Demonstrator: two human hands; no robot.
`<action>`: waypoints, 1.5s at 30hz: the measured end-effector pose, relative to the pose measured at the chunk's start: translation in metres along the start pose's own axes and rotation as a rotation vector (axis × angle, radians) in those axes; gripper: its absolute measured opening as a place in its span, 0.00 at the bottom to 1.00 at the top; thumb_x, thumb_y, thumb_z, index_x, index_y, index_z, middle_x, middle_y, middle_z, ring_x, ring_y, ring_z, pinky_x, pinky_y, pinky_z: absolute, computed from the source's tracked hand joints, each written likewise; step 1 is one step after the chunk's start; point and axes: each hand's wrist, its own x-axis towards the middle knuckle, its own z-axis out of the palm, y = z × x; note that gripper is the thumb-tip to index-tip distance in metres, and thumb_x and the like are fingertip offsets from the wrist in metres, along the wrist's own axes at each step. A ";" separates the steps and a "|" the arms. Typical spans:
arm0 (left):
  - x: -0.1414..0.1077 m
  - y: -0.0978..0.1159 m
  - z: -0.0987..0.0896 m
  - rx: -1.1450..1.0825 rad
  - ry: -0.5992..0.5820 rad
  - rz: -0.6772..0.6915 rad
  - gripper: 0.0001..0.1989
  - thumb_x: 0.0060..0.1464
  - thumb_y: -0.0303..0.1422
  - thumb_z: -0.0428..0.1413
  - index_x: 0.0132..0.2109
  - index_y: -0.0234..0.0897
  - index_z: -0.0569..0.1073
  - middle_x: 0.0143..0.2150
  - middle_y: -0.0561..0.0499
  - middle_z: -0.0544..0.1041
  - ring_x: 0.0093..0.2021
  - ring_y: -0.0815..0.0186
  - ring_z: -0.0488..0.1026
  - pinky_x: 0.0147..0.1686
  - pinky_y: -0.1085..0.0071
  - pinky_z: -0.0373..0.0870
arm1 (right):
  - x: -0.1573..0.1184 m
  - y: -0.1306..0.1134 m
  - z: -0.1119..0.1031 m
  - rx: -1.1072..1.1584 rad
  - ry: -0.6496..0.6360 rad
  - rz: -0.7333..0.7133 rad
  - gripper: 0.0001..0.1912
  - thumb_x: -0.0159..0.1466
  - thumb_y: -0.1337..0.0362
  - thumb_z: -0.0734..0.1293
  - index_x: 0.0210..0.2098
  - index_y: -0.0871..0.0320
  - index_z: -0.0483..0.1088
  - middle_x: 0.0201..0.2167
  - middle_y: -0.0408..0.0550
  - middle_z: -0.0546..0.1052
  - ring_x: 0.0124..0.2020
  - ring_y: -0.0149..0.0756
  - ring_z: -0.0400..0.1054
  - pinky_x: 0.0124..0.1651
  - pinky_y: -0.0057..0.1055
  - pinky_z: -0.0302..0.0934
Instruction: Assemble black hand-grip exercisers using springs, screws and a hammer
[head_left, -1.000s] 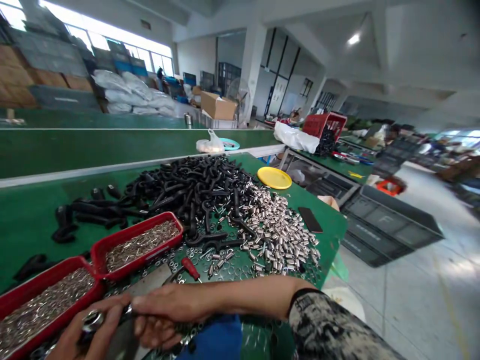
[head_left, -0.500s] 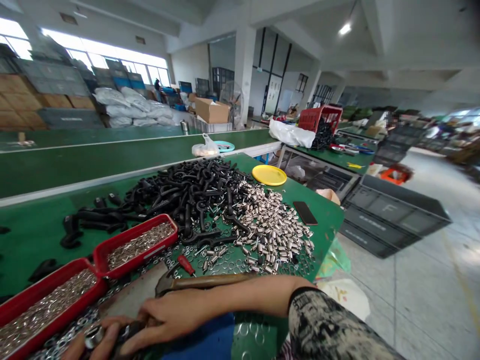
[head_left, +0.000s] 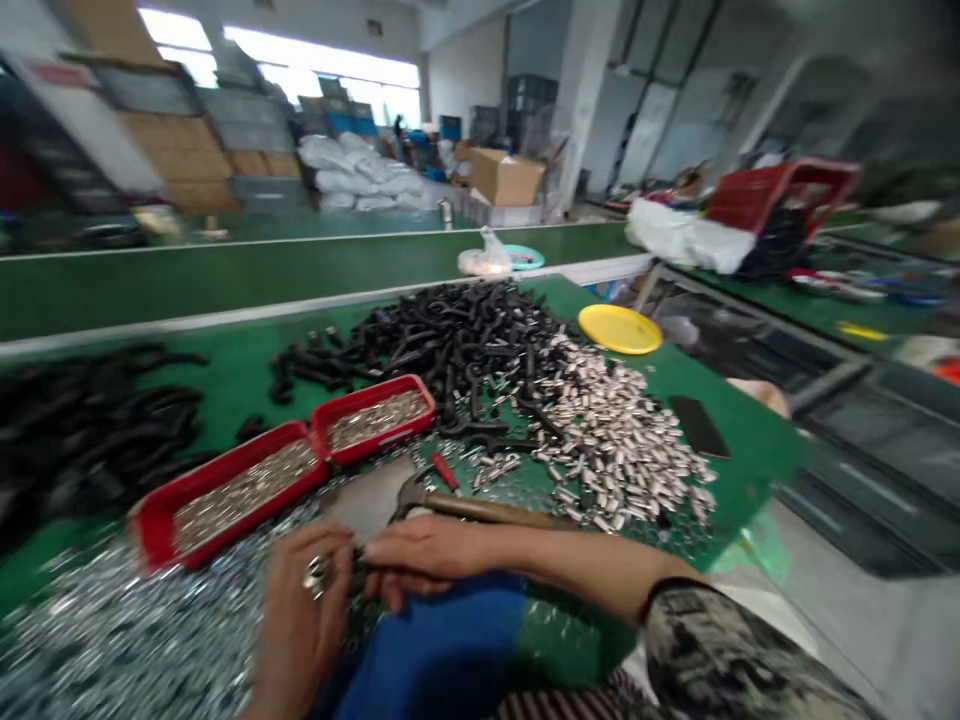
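Note:
My left hand [head_left: 311, 600] is closed, with a small shiny metal part [head_left: 316, 575] showing between its fingers. Against its fingertips comes my right hand [head_left: 431, 555], its fingers curled; whatever they pinch is dark and mostly hidden. Just beyond both hands lies a flat metal plate [head_left: 367, 495]. A hammer [head_left: 495, 511] rests with its head by that plate and its wooden handle running under my right forearm. Behind the hammer is a small red-handled tool [head_left: 444, 470]. Blue material [head_left: 450, 640] lies below my right hand.
Two red trays [head_left: 225, 535] hold small metal pieces. Loose metal rings [head_left: 150, 640] cover the near left. Black curved parts [head_left: 450, 330] and silver spring-like pieces [head_left: 622, 440] are heaped behind. A yellow lid [head_left: 620, 329], a phone [head_left: 699, 425] and grey crates [head_left: 862, 490] stand farther right.
The view has swung left, so the table things sit farther right and another black heap shows at left. My left hand is now more fully in view, still with the metal part.

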 end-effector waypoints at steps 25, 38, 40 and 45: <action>0.184 -0.082 0.053 0.696 -0.692 -0.156 0.12 0.59 0.23 0.54 0.46 0.32 0.79 0.48 0.38 0.78 0.53 0.55 0.74 0.54 0.64 0.67 | -0.055 0.073 -0.077 -1.060 0.439 0.046 0.13 0.71 0.55 0.62 0.46 0.58 0.70 0.42 0.58 0.76 0.45 0.49 0.71 0.49 0.46 0.67; 0.201 -0.097 0.066 0.842 -0.903 -0.140 0.16 0.60 0.21 0.51 0.50 0.27 0.79 0.49 0.32 0.80 0.51 0.51 0.78 0.51 0.62 0.73 | -0.062 0.058 -0.101 -0.853 0.608 0.114 0.16 0.69 0.49 0.62 0.40 0.56 0.70 0.36 0.52 0.75 0.38 0.46 0.72 0.43 0.42 0.66; 0.202 -0.096 0.065 0.842 -0.904 -0.136 0.16 0.60 0.21 0.50 0.50 0.27 0.79 0.49 0.31 0.80 0.51 0.51 0.79 0.49 0.63 0.74 | -0.067 0.050 -0.094 -0.702 0.663 0.126 0.17 0.67 0.47 0.64 0.42 0.55 0.68 0.36 0.50 0.75 0.34 0.42 0.72 0.37 0.39 0.67; 0.200 -0.096 0.062 0.813 -0.879 -0.108 0.16 0.61 0.22 0.51 0.51 0.28 0.79 0.50 0.32 0.80 0.51 0.52 0.78 0.51 0.63 0.74 | -0.089 0.038 -0.069 -0.105 0.601 0.249 0.21 0.66 0.44 0.64 0.48 0.51 0.58 0.35 0.44 0.77 0.19 0.32 0.65 0.17 0.29 0.60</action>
